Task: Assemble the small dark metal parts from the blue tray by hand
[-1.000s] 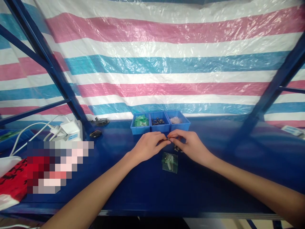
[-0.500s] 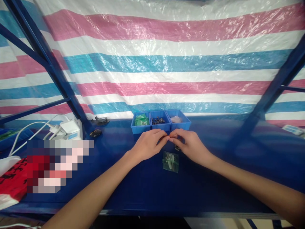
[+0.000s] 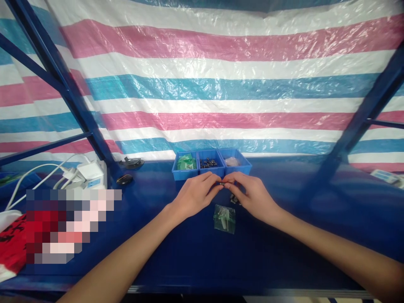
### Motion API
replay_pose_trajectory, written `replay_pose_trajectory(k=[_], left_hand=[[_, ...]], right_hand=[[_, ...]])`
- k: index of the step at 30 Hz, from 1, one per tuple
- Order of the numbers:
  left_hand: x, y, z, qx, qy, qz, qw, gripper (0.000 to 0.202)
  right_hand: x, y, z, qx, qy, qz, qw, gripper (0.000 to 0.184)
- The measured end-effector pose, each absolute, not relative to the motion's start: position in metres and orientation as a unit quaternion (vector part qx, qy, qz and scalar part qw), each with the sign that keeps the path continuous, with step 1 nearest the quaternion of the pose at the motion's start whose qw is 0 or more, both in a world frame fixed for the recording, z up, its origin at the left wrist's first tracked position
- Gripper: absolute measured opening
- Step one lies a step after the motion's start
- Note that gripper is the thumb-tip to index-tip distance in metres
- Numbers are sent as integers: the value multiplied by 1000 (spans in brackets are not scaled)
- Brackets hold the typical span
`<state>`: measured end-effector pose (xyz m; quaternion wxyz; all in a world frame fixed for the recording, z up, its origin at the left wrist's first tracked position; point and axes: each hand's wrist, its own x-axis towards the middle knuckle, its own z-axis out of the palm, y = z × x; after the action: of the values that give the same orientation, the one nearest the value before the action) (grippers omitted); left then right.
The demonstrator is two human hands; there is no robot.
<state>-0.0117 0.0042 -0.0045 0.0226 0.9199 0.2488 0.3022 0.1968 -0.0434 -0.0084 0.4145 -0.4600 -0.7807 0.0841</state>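
The left hand [image 3: 196, 193] and right hand [image 3: 252, 194] meet tip to tip, thumbs and forefingers pinching a small dark piece [image 3: 222, 184], too small to identify, between them. Just beyond the fingers stand three smooth blue plastic bins: the left bin [image 3: 185, 176] with crinkled green packets [image 3: 187, 161], the middle bin [image 3: 213, 171] with dark, shiny little parts [image 3: 208, 163], the right bin [image 3: 242, 170] with a pale, cloudy bag [image 3: 232, 161]. Nearer the body than the fingertips lies a squarish clear bag [image 3: 224, 219] of slim, pale strips; a few loose parts [image 3: 234, 198] sit beside the right fingers. Half a second ago the fingertips covered the piece; now it shows between them. The bins' front walls leave little room ahead of the fingers, while the glossy blue tabletop [image 3: 189, 256] is open toward its front edge [image 3: 202, 291].
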Motion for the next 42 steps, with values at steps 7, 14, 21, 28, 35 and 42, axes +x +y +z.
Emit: replay_pose_trajectory(k=[7, 14, 21, 28, 35, 42], left_hand=[[-10, 5, -5, 916, 249, 310, 52, 24], [-9, 3, -6, 902, 262, 338, 53, 22], [-9, 1, -7, 907, 223, 352, 54, 16], [-5, 3, -10, 879, 233, 401, 113, 10], [-4, 1, -9, 879, 230, 386, 161, 14], [-5, -1, -9, 888, 243, 364, 140, 14]], right_hand=[[198, -42, -9, -451, -789, 64, 412, 12], [195, -42, -8, -464, -767, 165, 412, 14], [195, -43, -6, -461, -738, 243, 428, 20], [194, -42, -6, -463, -740, 219, 436, 18], [195, -40, -9, -469, -729, 238, 438, 18], [195, -42, -7, -466, -698, 322, 438, 25]])
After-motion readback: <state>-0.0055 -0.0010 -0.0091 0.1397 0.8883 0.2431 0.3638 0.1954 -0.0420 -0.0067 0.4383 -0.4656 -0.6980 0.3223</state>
